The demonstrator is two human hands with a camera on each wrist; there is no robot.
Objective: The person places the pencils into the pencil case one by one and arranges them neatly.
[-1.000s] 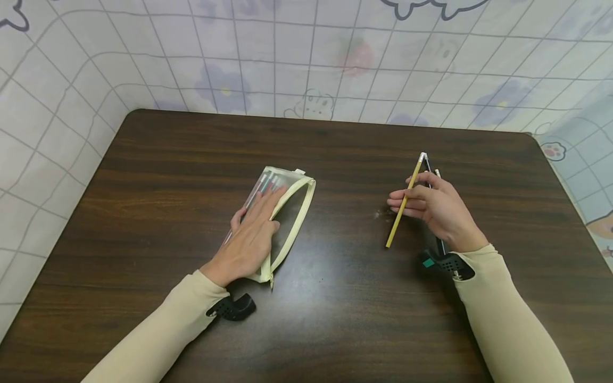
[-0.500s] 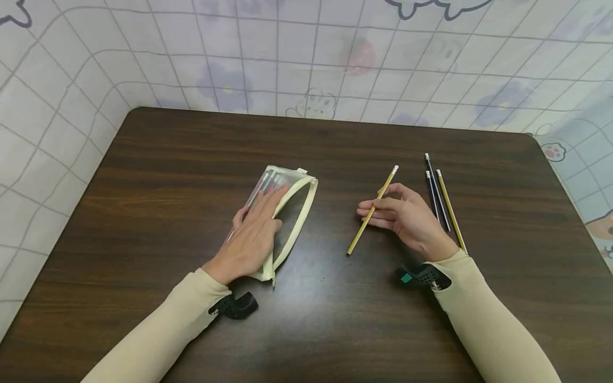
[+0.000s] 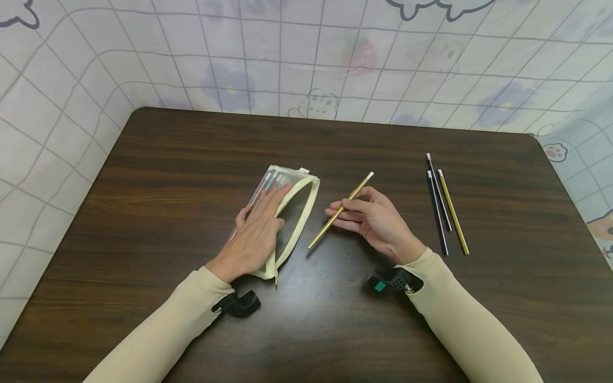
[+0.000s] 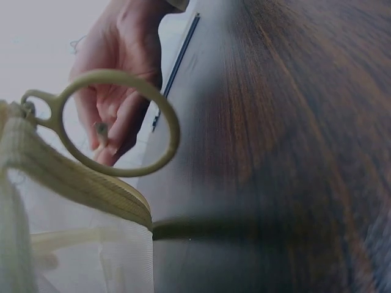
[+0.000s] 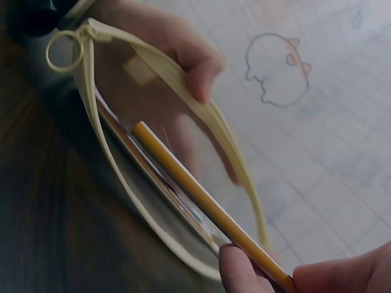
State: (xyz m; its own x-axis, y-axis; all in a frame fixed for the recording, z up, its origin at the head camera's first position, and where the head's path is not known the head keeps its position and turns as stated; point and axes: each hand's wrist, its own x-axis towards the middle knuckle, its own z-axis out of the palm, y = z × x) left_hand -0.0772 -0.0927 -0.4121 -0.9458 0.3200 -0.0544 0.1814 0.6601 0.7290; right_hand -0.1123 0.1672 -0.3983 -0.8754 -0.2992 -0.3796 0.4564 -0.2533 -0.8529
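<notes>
My left hand (image 3: 256, 234) lies over a clear pencil case (image 3: 299, 205) with pale yellow zipper edging, fingers along its side and the thumb over the rim of the wide open mouth. Several pencils (image 3: 270, 180) show through its clear wall. In the left wrist view the ring-shaped zipper pull (image 4: 174, 137) stands up close to the camera. My right hand (image 3: 383, 221) pinches a yellow pencil (image 3: 323, 230) near its middle, white eraser up and away. The pencil's low end is just right of the case; in the right wrist view it overlaps the mouth.
To the right on the dark wooden table (image 3: 335, 330) lie a yellow pencil (image 3: 453, 211) and two dark pencils (image 3: 438, 213), close together. A patterned white sheet (image 3: 306, 58) hangs behind the table and along its sides. Black wrist cameras (image 3: 239, 305) sit below the hands.
My right hand has carried the yellow pencil leftward from beside the other pencils to near the case, tilting it further over. The left hand stays on the case.
</notes>
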